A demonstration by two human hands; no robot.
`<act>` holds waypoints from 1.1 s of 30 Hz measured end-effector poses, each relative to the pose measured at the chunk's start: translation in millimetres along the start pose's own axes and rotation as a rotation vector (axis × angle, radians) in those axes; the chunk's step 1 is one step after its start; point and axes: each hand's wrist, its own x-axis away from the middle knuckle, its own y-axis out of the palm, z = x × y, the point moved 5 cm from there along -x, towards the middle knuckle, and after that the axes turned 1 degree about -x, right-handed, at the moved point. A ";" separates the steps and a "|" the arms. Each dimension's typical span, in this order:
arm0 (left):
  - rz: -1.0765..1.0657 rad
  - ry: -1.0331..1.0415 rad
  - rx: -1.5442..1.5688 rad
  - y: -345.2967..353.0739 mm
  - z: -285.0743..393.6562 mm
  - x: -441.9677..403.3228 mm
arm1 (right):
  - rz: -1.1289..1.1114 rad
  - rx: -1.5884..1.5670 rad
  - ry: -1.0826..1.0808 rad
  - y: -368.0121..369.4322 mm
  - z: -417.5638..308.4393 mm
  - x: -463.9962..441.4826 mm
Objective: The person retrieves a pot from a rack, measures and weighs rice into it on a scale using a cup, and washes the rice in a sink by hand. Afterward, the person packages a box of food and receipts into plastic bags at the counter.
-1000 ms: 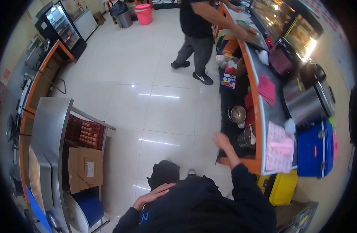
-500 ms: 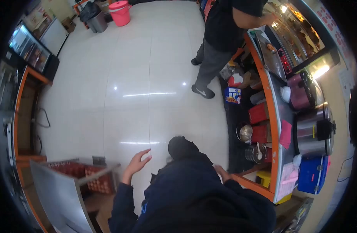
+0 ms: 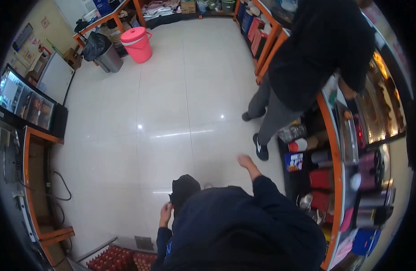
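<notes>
The left hand [image 3: 165,214], its fingers bent, is beside one black-clad knee [image 3: 185,187]. The right hand [image 3: 246,161] hovers above the white tiled floor [image 3: 167,99]; I cannot tell how its blurred fingers sit. One pink lidded bucket [image 3: 138,46] stands ahead

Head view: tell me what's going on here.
The wearer's right hand, blurred, is out over the floor with nothing visible in it. The left hand is beside the dark trouser leg; whether it grips anything, I can't tell. A co-worker stands at the counter, one hand near the tray.
</notes>
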 end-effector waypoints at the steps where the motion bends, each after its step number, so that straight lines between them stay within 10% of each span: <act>1: 0.021 -0.122 -0.369 -11.9 -33.5 -3.6 | 0.212 -0.064 -0.182 -33.8 -36.3 -66.7; 9: -0.378 -0.337 -0.563 -79.2 -26.2 -224.3 | 0.363 -0.207 -0.059 -238.8 -271.3 -270.1; 14: -0.568 -0.009 -0.937 -125.6 108.4 -507.8 | -0.001 -0.431 0.391 -164.9 -157.6 -245.4; 16: -0.441 0.296 -1.108 -136.9 190.0 -655.0 | -0.055 -0.434 0.489 -146.8 -95.6 -205.1; 17: -0.291 0.444 -1.103 -135.5 241.1 -722.0 | -0.040 -0.610 1.011 -101.7 -41.5 -167.1; 18: -0.130 0.583 -1.099 -133.7 297.4 -783.7 | -0.023 -0.658 1.055 -97.6 -22.0 -139.0; 22: -0.022 0.421 0.007 -73.7 507.5 -908.3 | 0.264 -1.042 1.314 -64.7 47.1 -114.4; 25: -0.112 0.496 0.063 16.2 592.2 -931.2 | 0.556 -1.038 0.797 -152.6 49.1 -192.9; 26: -0.209 0.592 -0.054 53.8 600.7 -940.6 | 0.970 -1.674 0.674 -170.9 63.4 -248.8; 28: -0.600 0.533 -0.201 123.7 587.6 -962.0 | 0.694 -1.024 0.846 -291.3 117.1 -337.5; 30: -0.838 0.178 -0.402 163.8 574.8 -952.2 | 0.962 -0.759 0.951 -475.8 167.6 -360.5; 31: -0.938 0.511 -0.547 173.3 569.3 -955.4 | 1.136 -0.666 1.008 -555.9 192.4 -347.9; 33: -1.022 0.392 -0.827 205.1 567.0 -968.3 | 1.436 -0.519 1.113 -687.7 232.9 -295.1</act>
